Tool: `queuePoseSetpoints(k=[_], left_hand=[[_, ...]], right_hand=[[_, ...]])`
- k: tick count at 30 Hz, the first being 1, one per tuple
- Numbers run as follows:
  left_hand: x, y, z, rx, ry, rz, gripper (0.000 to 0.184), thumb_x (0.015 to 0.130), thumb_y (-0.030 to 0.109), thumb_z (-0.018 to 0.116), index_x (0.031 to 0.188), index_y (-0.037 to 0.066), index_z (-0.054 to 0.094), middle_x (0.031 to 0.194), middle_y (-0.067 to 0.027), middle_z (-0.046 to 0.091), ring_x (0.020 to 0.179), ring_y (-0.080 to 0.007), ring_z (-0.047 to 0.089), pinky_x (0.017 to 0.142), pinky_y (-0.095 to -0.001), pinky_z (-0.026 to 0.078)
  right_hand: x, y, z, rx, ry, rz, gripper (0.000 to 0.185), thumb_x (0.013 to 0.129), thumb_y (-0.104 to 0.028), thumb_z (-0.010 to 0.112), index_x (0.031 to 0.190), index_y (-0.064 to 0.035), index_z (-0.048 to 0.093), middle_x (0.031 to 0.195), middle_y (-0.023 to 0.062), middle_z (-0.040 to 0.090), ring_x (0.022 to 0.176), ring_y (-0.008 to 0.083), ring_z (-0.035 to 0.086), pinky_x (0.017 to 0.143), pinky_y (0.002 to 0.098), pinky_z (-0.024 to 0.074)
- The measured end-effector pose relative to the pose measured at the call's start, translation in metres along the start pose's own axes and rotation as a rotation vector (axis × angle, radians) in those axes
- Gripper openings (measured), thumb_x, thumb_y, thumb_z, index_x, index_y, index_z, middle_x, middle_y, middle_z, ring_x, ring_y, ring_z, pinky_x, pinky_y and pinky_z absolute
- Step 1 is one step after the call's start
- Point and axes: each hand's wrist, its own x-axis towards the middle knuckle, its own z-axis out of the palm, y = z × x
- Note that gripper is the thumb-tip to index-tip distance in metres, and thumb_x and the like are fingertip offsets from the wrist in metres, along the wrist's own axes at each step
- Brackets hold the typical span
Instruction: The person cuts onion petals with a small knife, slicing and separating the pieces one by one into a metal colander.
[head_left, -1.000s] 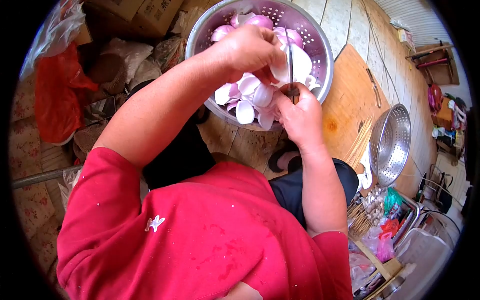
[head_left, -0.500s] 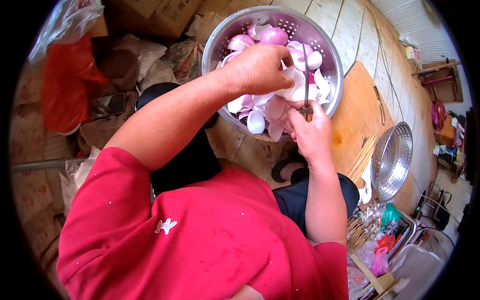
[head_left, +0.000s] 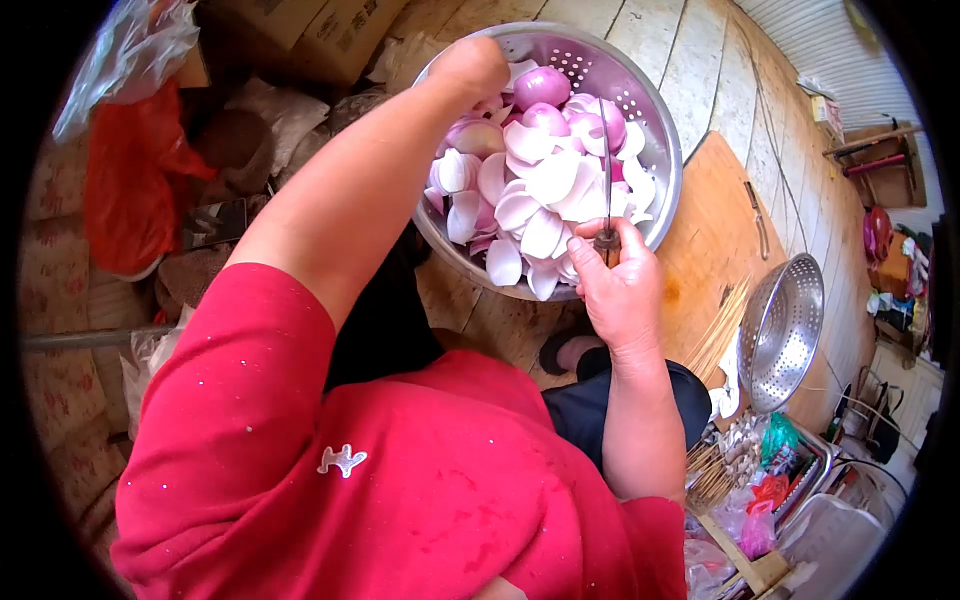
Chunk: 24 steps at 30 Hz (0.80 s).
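Observation:
A large metal colander (head_left: 667, 185) holds a heap of peeled, cut purple onion pieces (head_left: 540, 205), with rounder onions (head_left: 543, 87) toward its far side. My right hand (head_left: 622, 280) is closed around the handle of a thin-bladed knife (head_left: 606, 160) at the colander's near right. The blade points away from me, over the onions, and is seen nearly edge-on. My left hand (head_left: 470, 70) is at the colander's far left, reaching down inside the rim. Its fingers are mostly hidden behind the back of the hand, near the onions there.
Right of the colander lies a wooden board (head_left: 705, 215) with another knife (head_left: 757, 220) on it. A second colander (head_left: 783, 332) stands tilted beside thin wooden skewers (head_left: 722, 335). Plastic bags, including a red one (head_left: 140, 185), and cardboard boxes (head_left: 320, 40) crowd the left.
My left hand has moved from the pieces beside the blade to the colander's far left. The pale pieces it held now lie on the heap. My right hand keeps the knife almost in place.

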Motion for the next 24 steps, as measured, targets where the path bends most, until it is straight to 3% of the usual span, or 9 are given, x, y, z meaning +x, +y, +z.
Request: queuePoseSetpoints(k=[2, 3, 7, 12, 15, 19, 22, 24], left_hand=[[0.005, 0.002, 0.013, 0.218, 0.038, 0.05, 0.017, 0.075, 0.011, 0.064, 0.086, 0.004, 0.075, 0.09, -0.0158, 0.072, 0.085, -0.0291, 0.071, 0.075, -0.0398, 0.056], [0.004, 0.005, 0.019, 0.14, 0.095, 0.005, 0.018, 0.072, 0.01, 0.067, 0.087, 0.004, 0.075, 0.097, -0.0188, 0.071, 0.094, -0.0315, 0.069, 0.078, -0.0397, 0.056], [0.014, 0.007, 0.031, 0.077, 0.076, -0.045, 0.022, 0.074, 0.013, 0.066, 0.093, 0.004, 0.074, 0.096, -0.0198, 0.071, 0.094, -0.0324, 0.069, 0.081, -0.0395, 0.055], [0.016, 0.017, 0.041, -0.133, 0.333, -0.002, 0.024, 0.079, 0.018, 0.063, 0.097, 0.005, 0.071, 0.096, -0.0195, 0.07, 0.096, -0.0329, 0.068, 0.085, -0.0386, 0.053], [0.012, 0.02, 0.03, -0.314, 0.182, 0.086, 0.024, 0.079, 0.021, 0.062, 0.094, 0.005, 0.071, 0.095, -0.0184, 0.071, 0.097, -0.0314, 0.067, 0.087, -0.0374, 0.052], [0.011, 0.017, 0.015, -0.218, 0.259, 0.244, 0.026, 0.078, 0.021, 0.062, 0.094, 0.004, 0.072, 0.094, -0.0188, 0.071, 0.09, -0.0303, 0.068, 0.085, -0.0385, 0.053], [0.003, 0.014, 0.015, -0.129, 0.096, 0.127, 0.024, 0.078, 0.02, 0.061, 0.092, 0.003, 0.072, 0.095, -0.0192, 0.07, 0.092, -0.0302, 0.068, 0.084, -0.0401, 0.053], [0.004, 0.01, 0.018, -0.04, 0.199, 0.182, 0.024, 0.079, 0.017, 0.06, 0.097, 0.003, 0.07, 0.094, -0.0189, 0.07, 0.093, -0.0299, 0.069, 0.083, -0.0409, 0.053]], right_hand=[[0.001, 0.001, -0.001, -0.002, -0.002, 0.002, 0.017, 0.083, -0.013, 0.069, 0.093, -0.0017, 0.061, 0.075, 0.003, 0.065, 0.07, 0.0081, 0.059, 0.067, 0.0257, 0.0487], [0.001, 0.003, -0.002, 0.001, -0.007, -0.011, 0.017, 0.083, -0.013, 0.069, 0.093, -0.0017, 0.061, 0.075, 0.0031, 0.065, 0.07, 0.0083, 0.059, 0.067, 0.0258, 0.0488], [0.0, -0.002, -0.005, 0.011, -0.023, -0.012, 0.017, 0.084, -0.013, 0.069, 0.093, -0.0019, 0.06, 0.074, 0.003, 0.065, 0.069, 0.0079, 0.059, 0.066, 0.0258, 0.0485], [-0.002, 0.001, -0.008, 0.036, -0.021, -0.025, 0.016, 0.084, -0.013, 0.069, 0.093, -0.0025, 0.06, 0.072, 0.0023, 0.064, 0.066, 0.0073, 0.058, 0.064, 0.0258, 0.0481], [-0.004, -0.001, -0.01, 0.044, -0.023, -0.025, 0.016, 0.084, -0.013, 0.068, 0.093, -0.0029, 0.06, 0.07, 0.0021, 0.063, 0.065, 0.0074, 0.058, 0.063, 0.0258, 0.0476], [-0.006, 0.001, -0.009, 0.047, -0.015, -0.065, 0.017, 0.084, -0.014, 0.068, 0.094, -0.0028, 0.06, 0.069, 0.0024, 0.063, 0.064, 0.0079, 0.058, 0.062, 0.0259, 0.047], [-0.006, 0.002, -0.009, 0.023, -0.022, -0.055, 0.017, 0.083, -0.014, 0.068, 0.094, -0.0026, 0.061, 0.069, 0.0037, 0.063, 0.063, 0.0092, 0.059, 0.062, 0.0266, 0.0475], [-0.006, 0.003, -0.009, 0.009, -0.029, -0.036, 0.018, 0.083, -0.015, 0.069, 0.094, -0.0025, 0.061, 0.07, 0.0045, 0.064, 0.063, 0.0101, 0.06, 0.062, 0.0273, 0.0482]])
